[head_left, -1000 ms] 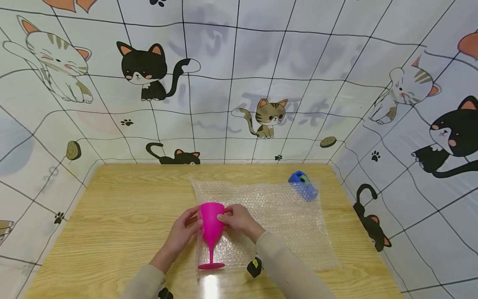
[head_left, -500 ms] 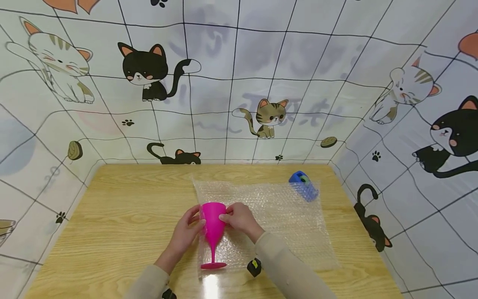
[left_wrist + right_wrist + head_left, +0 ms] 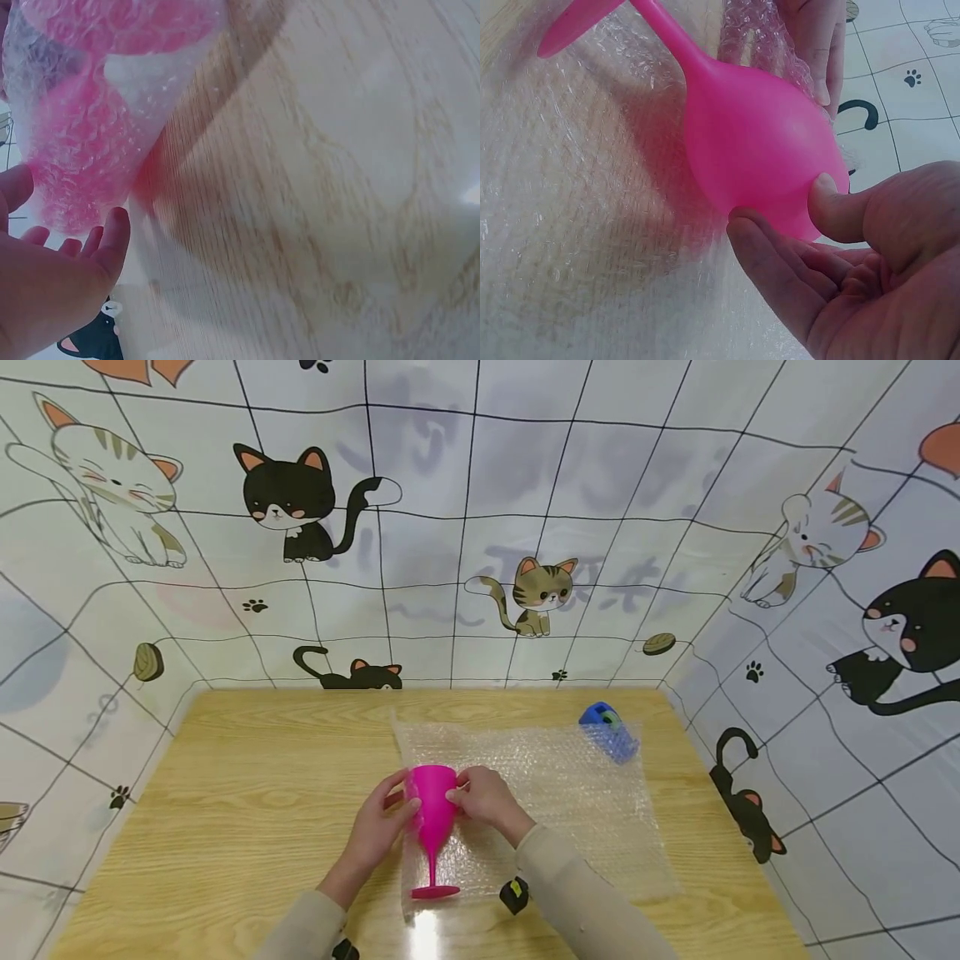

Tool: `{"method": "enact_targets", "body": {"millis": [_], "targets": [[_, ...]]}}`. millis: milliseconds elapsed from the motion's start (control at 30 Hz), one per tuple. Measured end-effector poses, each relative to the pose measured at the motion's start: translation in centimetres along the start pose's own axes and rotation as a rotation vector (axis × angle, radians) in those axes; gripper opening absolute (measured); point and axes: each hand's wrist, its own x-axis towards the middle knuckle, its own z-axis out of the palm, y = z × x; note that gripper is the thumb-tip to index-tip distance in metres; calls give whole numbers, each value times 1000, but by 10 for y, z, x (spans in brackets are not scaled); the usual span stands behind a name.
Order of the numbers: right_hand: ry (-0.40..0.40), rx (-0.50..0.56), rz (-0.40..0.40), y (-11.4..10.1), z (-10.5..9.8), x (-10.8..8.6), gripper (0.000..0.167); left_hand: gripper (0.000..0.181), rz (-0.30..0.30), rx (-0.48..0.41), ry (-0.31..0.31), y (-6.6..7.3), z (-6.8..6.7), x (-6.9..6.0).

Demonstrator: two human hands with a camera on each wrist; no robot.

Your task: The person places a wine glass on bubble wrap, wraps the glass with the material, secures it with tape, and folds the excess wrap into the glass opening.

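A bright pink goblet (image 3: 433,806) lies over the left part of a bubble wrap sheet (image 3: 558,814), rim away from me and foot towards me. My left hand (image 3: 377,827) holds the sheet's left edge up against the bowl. In the left wrist view the pink shows through the bubble wrap (image 3: 154,94), between thumb and fingers. From the other side my right hand (image 3: 491,802) pinches the bowl near its rim. The right wrist view shows that thumb and the fingertips touching the bare goblet (image 3: 761,142).
A blue tape dispenser (image 3: 597,715) stands at the back right, its front part overlapped by the wrap's far corner. The wooden table (image 3: 262,793) extends left of the sheet. Cat-patterned curtains (image 3: 450,527) enclose the table at the back and sides.
The goblet has shifted slightly right, with the left edge of the bubble wrap. My left hand has moved right along with it, and the right hand only a little.
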Motion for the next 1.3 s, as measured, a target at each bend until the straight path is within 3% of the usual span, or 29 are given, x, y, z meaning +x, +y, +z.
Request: {"method": "enact_targets", "body": {"millis": [167, 500, 833, 1100, 1300], "targets": [[-14, 56, -11, 3, -2, -2, 32, 55, 34, 29, 1, 2, 4, -2], [-139, 168, -16, 7, -9, -2, 34, 56, 90, 109, 19, 5, 11, -2], [-119, 120, 37, 6, -10, -5, 45, 55, 122, 125, 18, 5, 12, -1], [-156, 173, 39, 13, -8, 0, 46, 54, 236, 149, 59, 8, 13, -1], [-180, 229, 53, 18, -6, 0, 46, 55, 217, 174, 47, 11, 16, 0]]}}
